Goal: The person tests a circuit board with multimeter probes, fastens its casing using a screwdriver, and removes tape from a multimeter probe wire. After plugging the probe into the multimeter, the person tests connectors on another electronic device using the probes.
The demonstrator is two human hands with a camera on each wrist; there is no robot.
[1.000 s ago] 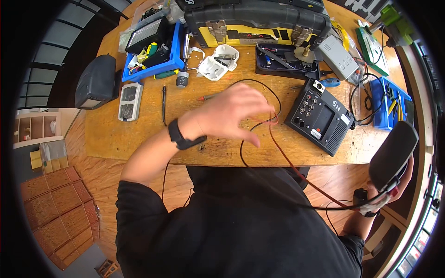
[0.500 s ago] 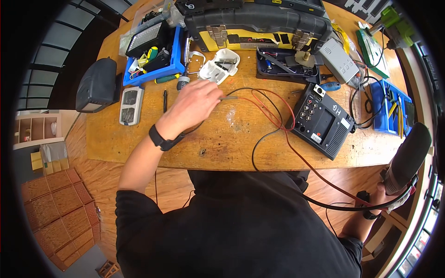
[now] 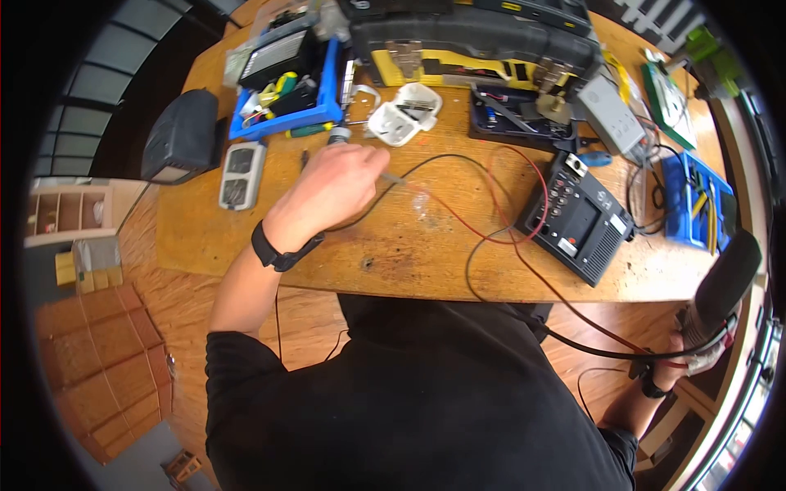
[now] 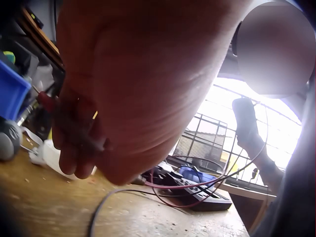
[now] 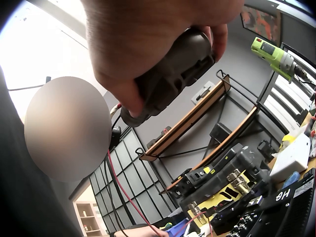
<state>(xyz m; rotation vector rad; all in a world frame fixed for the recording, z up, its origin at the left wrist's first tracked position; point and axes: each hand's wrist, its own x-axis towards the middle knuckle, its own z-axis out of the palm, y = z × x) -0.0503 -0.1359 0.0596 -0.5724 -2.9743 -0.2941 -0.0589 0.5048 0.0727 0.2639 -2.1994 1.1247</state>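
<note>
My left hand (image 3: 336,184) grips a test probe above the bench. The probe's red tip end (image 4: 47,101) sticks out past the fingers in the left wrist view, and its red lead (image 3: 458,214) trails from the other side of the hand. At the far right, beyond the bench's front corner, my right hand (image 3: 673,344) holds a dark multimeter (image 3: 726,282) upright. The right wrist view shows fingers wrapped round the multimeter (image 5: 173,74); its display is hidden. A black lead (image 3: 589,350) and the red one run to it. Part of a black probe (image 3: 305,158) shows behind my left hand.
A black box with sockets (image 3: 581,221) lies on the bench's right side. Along the back are a blue bin (image 3: 282,124), a white open case (image 3: 401,119), a dark parts tray (image 3: 512,123) and a yellow-black toolbox (image 3: 475,49). A blue tool holder (image 3: 684,233) stands right.
My left hand moved from mid-bench toward the left and took hold of the red-tipped probe, drawing its lead along. The right hand shifted slightly outward, with the multimeter more upright. The view turned slightly.
</note>
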